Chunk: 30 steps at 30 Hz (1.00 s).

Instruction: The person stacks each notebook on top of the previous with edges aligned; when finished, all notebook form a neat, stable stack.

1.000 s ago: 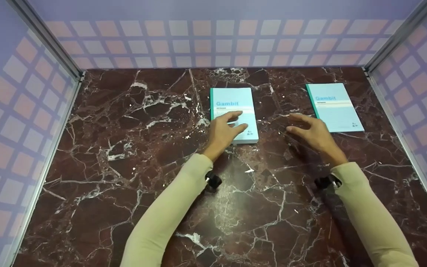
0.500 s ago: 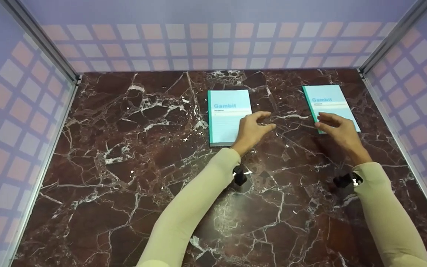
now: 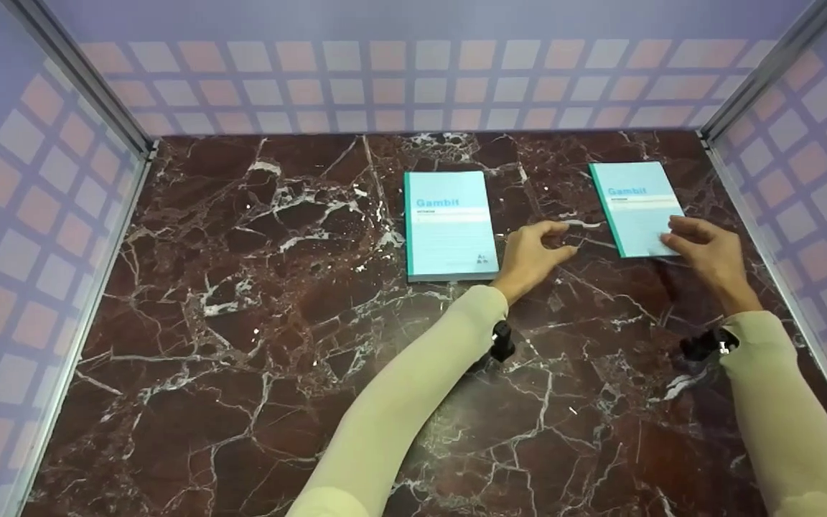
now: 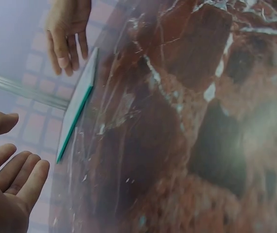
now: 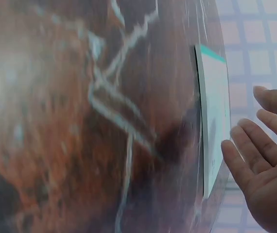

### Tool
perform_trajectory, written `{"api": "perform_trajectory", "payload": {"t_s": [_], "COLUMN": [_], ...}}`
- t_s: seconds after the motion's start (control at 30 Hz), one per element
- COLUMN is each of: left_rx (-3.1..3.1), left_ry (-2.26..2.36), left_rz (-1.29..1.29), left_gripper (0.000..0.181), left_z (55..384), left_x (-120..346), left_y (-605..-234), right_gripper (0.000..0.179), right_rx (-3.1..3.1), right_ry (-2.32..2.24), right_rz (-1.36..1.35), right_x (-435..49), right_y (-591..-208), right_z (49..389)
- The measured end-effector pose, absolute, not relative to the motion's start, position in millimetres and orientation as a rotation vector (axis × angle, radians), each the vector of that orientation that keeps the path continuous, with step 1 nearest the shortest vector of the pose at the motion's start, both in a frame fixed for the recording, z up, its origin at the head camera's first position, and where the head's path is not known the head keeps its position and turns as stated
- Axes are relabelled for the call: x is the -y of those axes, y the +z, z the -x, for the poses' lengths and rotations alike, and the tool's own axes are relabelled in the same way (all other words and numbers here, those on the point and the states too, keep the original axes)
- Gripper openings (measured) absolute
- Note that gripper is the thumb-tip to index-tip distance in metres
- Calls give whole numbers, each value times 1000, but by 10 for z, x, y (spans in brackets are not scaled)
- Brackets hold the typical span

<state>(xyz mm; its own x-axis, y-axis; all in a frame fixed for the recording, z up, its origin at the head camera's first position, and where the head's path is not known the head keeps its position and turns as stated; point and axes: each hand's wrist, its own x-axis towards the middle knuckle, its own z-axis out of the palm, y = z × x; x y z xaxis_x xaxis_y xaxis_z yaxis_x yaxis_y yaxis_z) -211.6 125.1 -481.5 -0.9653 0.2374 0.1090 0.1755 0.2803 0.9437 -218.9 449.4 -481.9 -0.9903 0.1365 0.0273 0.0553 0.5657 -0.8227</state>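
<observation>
Two light-blue notebooks with green spines lie flat on the marbled table. The thicker-looking left notebook (image 3: 449,230) is near the middle, and the right notebook (image 3: 636,212) sits at a slight slant toward the right wall. My left hand (image 3: 530,257) is held over the table between them, just right of the left notebook, fingers loosely bent and holding nothing. Over the lower right corner of the right notebook hovers my right hand (image 3: 713,258), thumb and fingers apart. In the right wrist view that hand (image 5: 265,160) shows its relaxed fingers beside the right notebook (image 5: 214,121), with nothing between them.
Dark red marbled tabletop (image 3: 205,402) spreads all around the notebooks. A back wall (image 3: 385,86) with pink and white squares closes off the far side, and similar side walls stand left and right. A small black camera is strapped to each wrist.
Both hands have moved to the right. The left hand has gone from over the left notebook to past its right edge; the right hand has come over the right notebook. Both notebooks stay put.
</observation>
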Motion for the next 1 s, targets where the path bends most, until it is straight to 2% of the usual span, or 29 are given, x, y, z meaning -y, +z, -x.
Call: {"api": "perform_trajectory", "payload": {"t_s": [0.3, 0.57, 1.0], "left_rx": [-2427, -2389, -2289], "left_ry": [1773, 1785, 1865], "left_rz": [-418, -389, -254], "left_gripper": [41, 40, 41], "left_z": [2108, 2106, 2129], "left_x": [-1474, -1646, -1844], "left_y": [-4834, -4855, -5055], "right_gripper": [62, 70, 53], "right_rx": [2776, 2897, 2884], "right_ry": [1245, 1152, 1102], "right_rz": [378, 399, 352], "right_x": [-4727, -4806, -4762], "right_y": [-4837, -4901, -4987], "right_z": [2205, 2223, 2219]}}
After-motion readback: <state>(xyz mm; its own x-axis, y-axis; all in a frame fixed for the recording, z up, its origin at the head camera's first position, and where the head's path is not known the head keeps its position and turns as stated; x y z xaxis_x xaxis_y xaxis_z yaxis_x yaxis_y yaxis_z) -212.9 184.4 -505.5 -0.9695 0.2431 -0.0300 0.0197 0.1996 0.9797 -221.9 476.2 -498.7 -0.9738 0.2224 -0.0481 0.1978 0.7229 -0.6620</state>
